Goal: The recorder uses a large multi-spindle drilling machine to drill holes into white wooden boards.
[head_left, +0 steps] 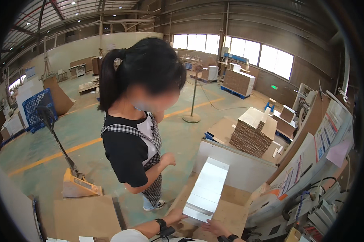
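A stack of folded white cardboard sheets [206,188] lies lengthwise on a brown cardboard-covered bench [234,209]. My left hand [177,217] touches the near left corner of the stack, fingers flat against it. My right hand [214,227] rests flat on the bench just under the stack's near edge. Each wrist carries a black band. A co-worker in a black shirt and checked apron [137,149] stands to the left of the bench, one hand [167,159] held near the stack's far end without touching it.
A machine with cables and printed panels [311,189] stands at right. A pile of brown flat cardboard [252,135] sits beyond the bench. A yellow pallet jack [75,181] stands at left, a pole stand [192,117] farther back, blue crates [38,107] at far left.
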The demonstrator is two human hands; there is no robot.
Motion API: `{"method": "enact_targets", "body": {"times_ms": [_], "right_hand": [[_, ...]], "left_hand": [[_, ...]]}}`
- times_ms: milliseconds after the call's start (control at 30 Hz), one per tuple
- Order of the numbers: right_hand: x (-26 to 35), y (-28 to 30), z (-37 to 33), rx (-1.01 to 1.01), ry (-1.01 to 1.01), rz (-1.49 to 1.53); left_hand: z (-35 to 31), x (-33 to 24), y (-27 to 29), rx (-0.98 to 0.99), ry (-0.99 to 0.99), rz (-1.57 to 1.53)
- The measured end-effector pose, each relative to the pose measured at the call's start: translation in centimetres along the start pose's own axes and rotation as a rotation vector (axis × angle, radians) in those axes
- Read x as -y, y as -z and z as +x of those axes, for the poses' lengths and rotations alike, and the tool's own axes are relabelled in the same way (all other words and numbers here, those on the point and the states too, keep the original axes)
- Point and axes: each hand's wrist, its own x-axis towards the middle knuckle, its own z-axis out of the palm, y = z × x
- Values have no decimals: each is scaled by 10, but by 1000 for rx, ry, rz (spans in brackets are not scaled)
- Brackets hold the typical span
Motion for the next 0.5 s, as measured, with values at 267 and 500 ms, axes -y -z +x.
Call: {"method": "enact_targets", "body": {"times_ms": [267, 500], "right_hand": [[11, -40, -21, -48, 95, -370], [-27, 13, 31, 225, 244, -320]], "left_hand": [[7, -9, 20, 64, -19, 340], [9, -8, 3, 72, 41, 398]]}}
